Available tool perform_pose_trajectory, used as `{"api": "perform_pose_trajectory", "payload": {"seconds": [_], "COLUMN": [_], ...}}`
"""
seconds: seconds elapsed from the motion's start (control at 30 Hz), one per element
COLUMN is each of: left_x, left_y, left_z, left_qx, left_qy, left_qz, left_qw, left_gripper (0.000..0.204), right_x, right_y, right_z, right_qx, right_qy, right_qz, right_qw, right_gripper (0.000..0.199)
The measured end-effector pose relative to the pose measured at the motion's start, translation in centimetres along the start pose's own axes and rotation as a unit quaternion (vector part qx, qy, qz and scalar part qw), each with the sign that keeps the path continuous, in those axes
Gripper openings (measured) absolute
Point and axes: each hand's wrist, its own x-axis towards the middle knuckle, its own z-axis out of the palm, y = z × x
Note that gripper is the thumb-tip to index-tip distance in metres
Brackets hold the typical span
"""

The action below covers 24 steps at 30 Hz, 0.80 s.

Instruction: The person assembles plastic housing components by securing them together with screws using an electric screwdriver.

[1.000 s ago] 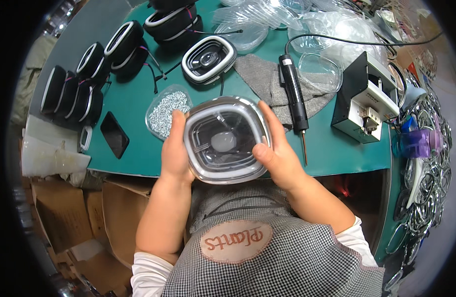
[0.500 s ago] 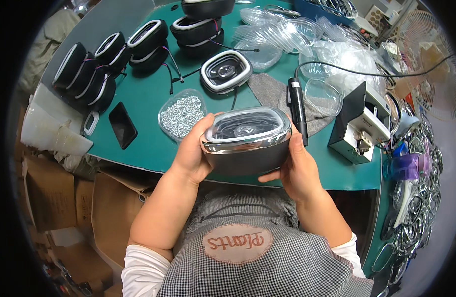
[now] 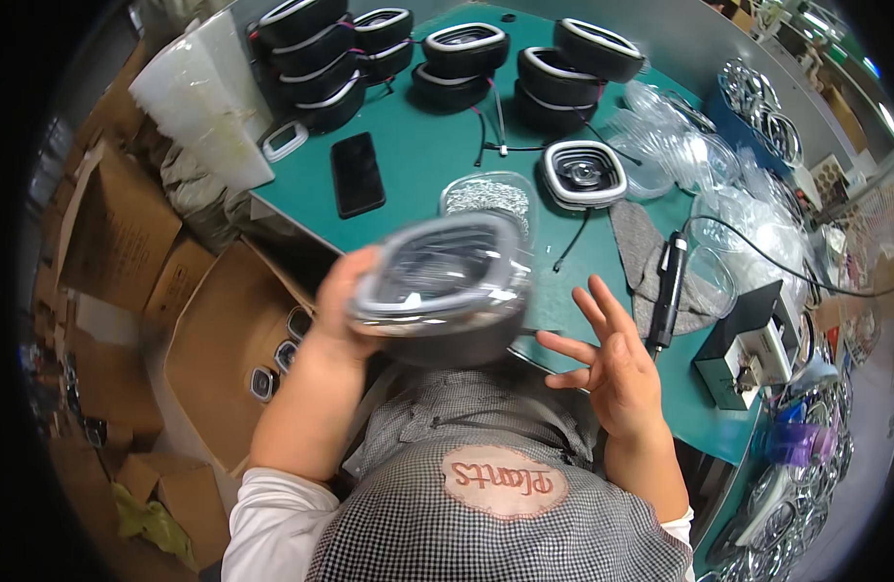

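My left hand [image 3: 342, 308] grips the left side of a dark grey rounded housing with a chrome rim and a clear cover [image 3: 442, 281], a little blurred by motion. It is held over the table's front edge, tilted with its cover facing up. My right hand [image 3: 612, 373] is apart from it on the right, fingers spread, holding nothing. Just beyond the housing is a clear dish of small silvery metal parts [image 3: 487, 194], partly hidden by it. A black housing with a pale ring [image 3: 583, 175] and a trailing cable lies farther back on the green table [image 3: 563, 281].
Stacked black housings [image 3: 461, 58] line the back. A phone [image 3: 357, 175] lies at left, and a black corded electric screwdriver [image 3: 670, 291] rests on a grey cloth [image 3: 639, 242]. Clear covers [image 3: 650, 136] and a black-and-white device [image 3: 747, 349] sit at right. An open cardboard box [image 3: 209, 335] stands lower left.
The housing has moved left and toward me in my left hand. My right hand has let go of it and opened. The view has swung left, showing more of the cardboard box.
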Motion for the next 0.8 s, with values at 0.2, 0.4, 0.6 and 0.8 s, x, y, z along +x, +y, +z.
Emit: {"api": "perform_pose_trajectory", "payload": {"seconds": [0.2, 0.4, 0.6, 0.8], "left_x": [-12.4, -22.4, -21.1, -21.1], "left_y": [8.1, 2.7, -5.6, -2.1], "left_z": [-14.2, -34.5, -37.9, -45.8], "left_qx": [0.075, 0.545, 0.575, 0.825], "left_qy": [0.247, 0.676, 0.671, 0.225], "left_qz": [0.251, 0.106, -0.243, -0.405], "left_qw": [0.933, 0.484, 0.401, 0.324], "left_gripper": [0.048, 0.089, 0.103, 0.029], "right_x": [0.6, 1.7, 1.8, 2.4], "right_y": [1.0, 1.4, 1.8, 2.4], "right_z": [-2.0, -1.7, -2.6, -3.2], "right_qx": [0.04, 0.034, -0.004, 0.015], "right_qy": [0.035, 0.034, 0.094, 0.123], "right_qz": [0.005, 0.008, 0.024, 0.061], "right_qw": [0.999, 0.999, 0.995, 0.99], "right_gripper": [0.057, 0.05, 0.044, 0.04]}}
